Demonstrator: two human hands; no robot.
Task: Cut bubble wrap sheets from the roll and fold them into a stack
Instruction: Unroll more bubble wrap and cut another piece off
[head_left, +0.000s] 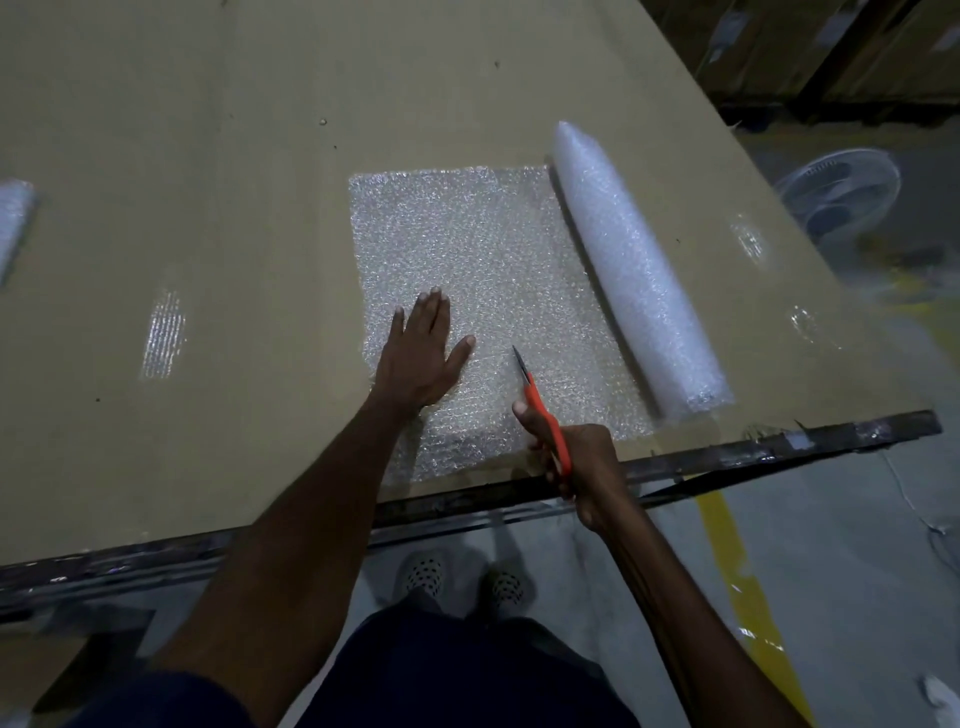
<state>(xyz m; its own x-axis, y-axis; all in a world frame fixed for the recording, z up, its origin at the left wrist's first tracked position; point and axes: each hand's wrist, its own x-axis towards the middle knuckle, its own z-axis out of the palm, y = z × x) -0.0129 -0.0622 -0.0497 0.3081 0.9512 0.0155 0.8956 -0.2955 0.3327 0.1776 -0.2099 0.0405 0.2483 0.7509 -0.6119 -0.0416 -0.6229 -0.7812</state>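
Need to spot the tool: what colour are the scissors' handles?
Orange, on the scissors, seen from the head view.

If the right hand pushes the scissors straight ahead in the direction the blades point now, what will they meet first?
Most likely only the unrolled bubble wrap sheet. The scissors in the right hand point up the sheet, between the flat left hand and the roll. Both seem to lie beside that line, though depth is unclear.

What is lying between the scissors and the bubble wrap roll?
Nothing visible. Only the flat unrolled sheet lies between the scissors in the right hand and the roll; the left hand presses the sheet further left.
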